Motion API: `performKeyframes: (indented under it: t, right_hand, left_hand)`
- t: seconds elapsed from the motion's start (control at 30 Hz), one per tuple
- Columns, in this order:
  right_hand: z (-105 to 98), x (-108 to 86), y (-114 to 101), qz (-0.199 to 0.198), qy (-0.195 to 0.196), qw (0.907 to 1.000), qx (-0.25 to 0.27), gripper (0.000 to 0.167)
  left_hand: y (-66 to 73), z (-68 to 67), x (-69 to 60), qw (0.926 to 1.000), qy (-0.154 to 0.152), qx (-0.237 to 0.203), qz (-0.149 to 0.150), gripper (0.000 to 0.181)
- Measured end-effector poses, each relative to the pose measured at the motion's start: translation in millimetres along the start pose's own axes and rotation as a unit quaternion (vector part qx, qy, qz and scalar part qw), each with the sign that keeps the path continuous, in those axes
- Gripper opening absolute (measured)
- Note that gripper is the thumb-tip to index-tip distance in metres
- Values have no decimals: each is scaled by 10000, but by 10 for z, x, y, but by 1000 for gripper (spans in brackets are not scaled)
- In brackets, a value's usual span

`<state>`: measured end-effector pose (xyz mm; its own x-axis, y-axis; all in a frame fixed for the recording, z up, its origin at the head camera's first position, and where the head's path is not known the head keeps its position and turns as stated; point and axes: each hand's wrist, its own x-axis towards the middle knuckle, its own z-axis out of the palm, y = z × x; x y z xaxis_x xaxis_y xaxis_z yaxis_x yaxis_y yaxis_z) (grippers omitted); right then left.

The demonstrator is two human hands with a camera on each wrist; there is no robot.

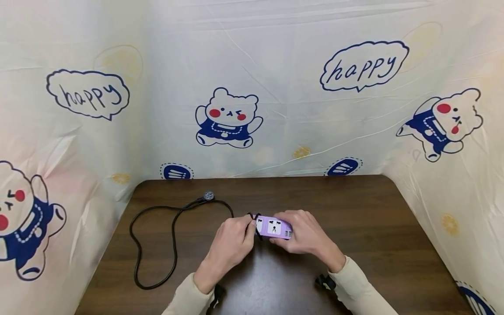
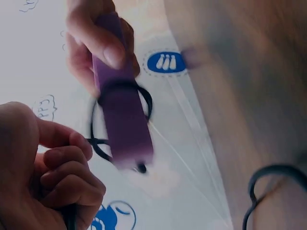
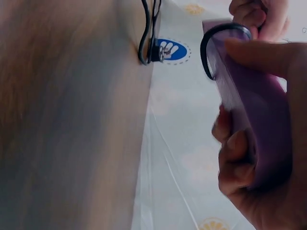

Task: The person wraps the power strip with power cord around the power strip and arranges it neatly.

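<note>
A purple power strip [image 1: 274, 227] with white sockets and two USB ports is held above the table in the head view. My right hand [image 1: 301, 229] grips its right end, thumb along one side and fingers on the other. A loop of its black cord [image 2: 120, 85] passes around the strip near the other end. In the left wrist view my left hand [image 2: 55, 172] pinches this cord between thumb and forefinger, with its other fingers curled and cord also showing below them. The right wrist view shows the strip [image 3: 264, 120] lying across my right palm.
The rest of the cord [image 1: 175, 245] lies in a wide loop on the left of the brown wooden table [image 1: 374, 227]. Its plug [image 1: 208, 196] rests near the back edge. A printed cloth [image 1: 291, 87] hangs around the back and both sides.
</note>
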<state>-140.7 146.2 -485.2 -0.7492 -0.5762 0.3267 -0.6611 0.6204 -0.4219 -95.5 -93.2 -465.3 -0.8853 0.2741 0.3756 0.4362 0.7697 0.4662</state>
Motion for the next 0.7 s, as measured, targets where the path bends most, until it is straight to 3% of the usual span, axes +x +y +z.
performKeyframes:
  t: [0.33,0.7]
  right_hand:
    - [91,10,-42,107,406,9991,78,50]
    - [66,12,-35,395,409,9965,617,49]
  left_hand:
    - [36,95,-91,9974,467,-534,-80,35]
    - [-15,121,-97,9964,606,-380,463,30]
